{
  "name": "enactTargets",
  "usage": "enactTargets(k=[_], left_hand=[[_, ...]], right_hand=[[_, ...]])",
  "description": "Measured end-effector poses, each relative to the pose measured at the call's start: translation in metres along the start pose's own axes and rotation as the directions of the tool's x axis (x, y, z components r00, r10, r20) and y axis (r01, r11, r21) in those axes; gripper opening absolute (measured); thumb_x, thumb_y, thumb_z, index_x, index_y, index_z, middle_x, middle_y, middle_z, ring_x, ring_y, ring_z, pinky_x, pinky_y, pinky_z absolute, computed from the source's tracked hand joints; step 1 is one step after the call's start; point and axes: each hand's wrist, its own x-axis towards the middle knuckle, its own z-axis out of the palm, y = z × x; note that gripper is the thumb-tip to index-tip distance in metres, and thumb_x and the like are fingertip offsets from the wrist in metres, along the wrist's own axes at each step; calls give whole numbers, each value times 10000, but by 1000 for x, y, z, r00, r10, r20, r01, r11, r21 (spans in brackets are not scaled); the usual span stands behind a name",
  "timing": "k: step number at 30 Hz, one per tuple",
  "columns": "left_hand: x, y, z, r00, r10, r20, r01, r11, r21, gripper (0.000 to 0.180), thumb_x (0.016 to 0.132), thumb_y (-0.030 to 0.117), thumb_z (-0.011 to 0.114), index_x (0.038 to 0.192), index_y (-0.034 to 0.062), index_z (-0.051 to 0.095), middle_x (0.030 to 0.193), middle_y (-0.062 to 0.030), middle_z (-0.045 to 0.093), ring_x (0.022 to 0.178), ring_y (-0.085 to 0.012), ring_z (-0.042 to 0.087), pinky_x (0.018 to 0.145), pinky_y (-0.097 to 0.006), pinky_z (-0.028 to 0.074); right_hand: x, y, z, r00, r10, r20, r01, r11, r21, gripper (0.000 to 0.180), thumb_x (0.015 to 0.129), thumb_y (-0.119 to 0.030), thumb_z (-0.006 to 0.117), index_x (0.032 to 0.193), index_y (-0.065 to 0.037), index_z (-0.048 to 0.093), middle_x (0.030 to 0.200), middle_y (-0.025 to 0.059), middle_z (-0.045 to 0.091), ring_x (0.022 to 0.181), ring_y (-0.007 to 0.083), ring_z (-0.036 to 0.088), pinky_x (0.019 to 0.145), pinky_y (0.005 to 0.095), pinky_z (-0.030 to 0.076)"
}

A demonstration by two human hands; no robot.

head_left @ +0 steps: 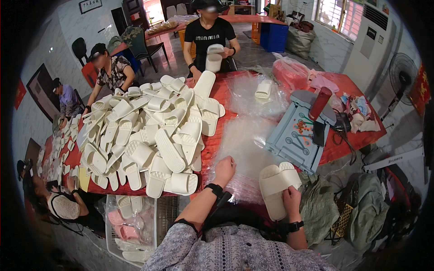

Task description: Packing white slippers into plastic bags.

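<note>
My right hand [291,198] grips a pair of cream slide slippers [274,192] near the table's front edge, thumb and fingers closed on the side of one. The two slippers sit nested together, soles and straps showing. My left hand [225,169] is closed, fingers curled, over the left side of a stack of clear plastic bags [246,149]. Whatever lies between its fingers is hidden. To the left rises a big heap of cream slippers [149,131] with ribbed straps, some lying upside down.
A grey-blue plastic tray [289,133] with small tools, orange bits and a phone [318,134] stands right of the bags. Beyond are a slipper [263,89] on plastic and a pink bag [289,72]. A white crate [156,226] sits below left. Co-workers [209,40] work around the table.
</note>
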Motion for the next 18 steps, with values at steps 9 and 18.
enactTargets(k=[9,18], left_hand=[[11,20,-4,996,36,-76,-46,990,-130,169,828,157,616,906,22,552,829,-196,635,793,-392,617,687,-465,485],[33,-9,18,924,-212,317,307,906,-291,360,779,320,669,973,16,661,823,-199,667,783,-367,650,715,-407,512]], right_hand=[[-3,-14,-3,995,94,26,-95,994,56,139,851,-94,575,802,35,594,599,165,579,519,271,582,520,353,435],[-5,2,3,998,62,22,-62,998,12,168,866,-102,559,784,39,599,545,86,564,504,135,557,497,304,417]])
